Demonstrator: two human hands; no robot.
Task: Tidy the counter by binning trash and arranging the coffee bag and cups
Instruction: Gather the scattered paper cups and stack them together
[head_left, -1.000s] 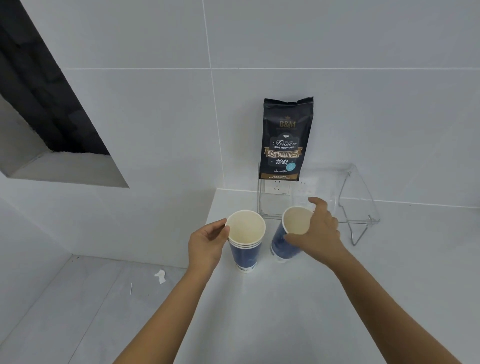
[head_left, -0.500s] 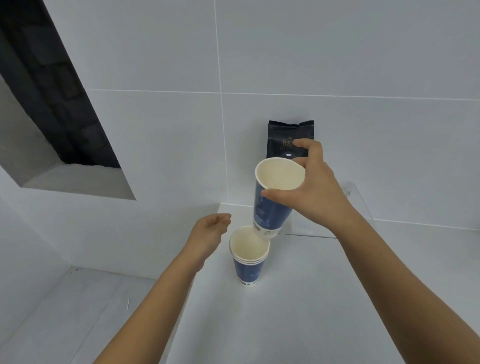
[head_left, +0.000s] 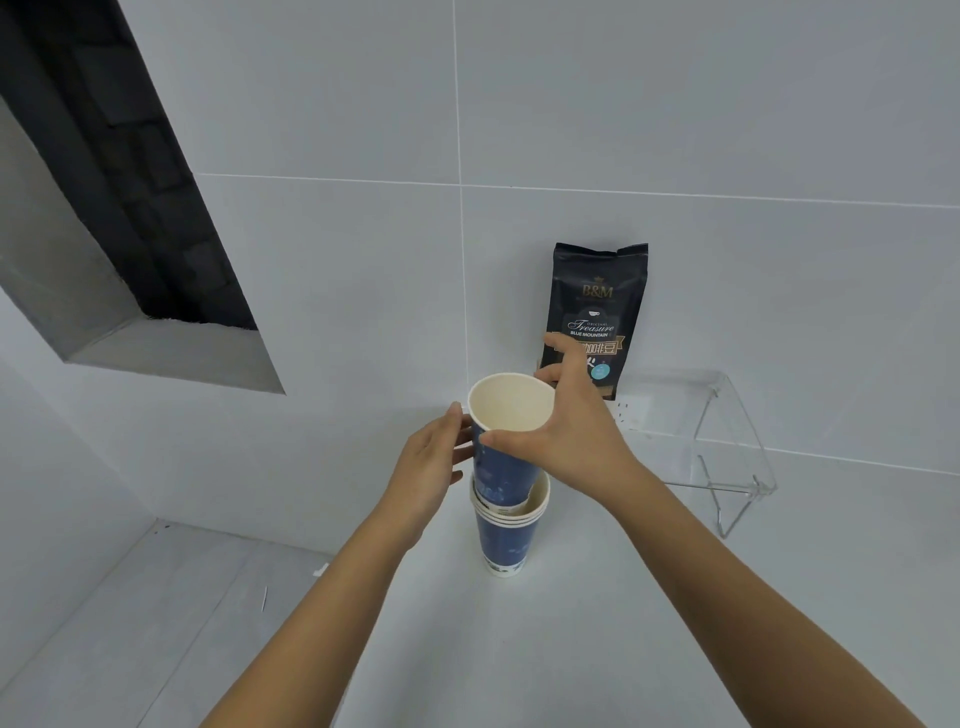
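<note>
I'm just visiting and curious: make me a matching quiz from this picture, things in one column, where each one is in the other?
Things:
1. coffee bag
2. top cup
3. cup stack
4. clear stand

Places:
A. standing on the counter
B. held between both hands
C. upright against the wall
D. far right, by the wall

Pairs: 1-C, 2-B, 3-A, 4-D

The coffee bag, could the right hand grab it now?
Probably not yet. The right hand is busy holding the top cup, though the coffee bag stands close behind it with nothing between.
</note>
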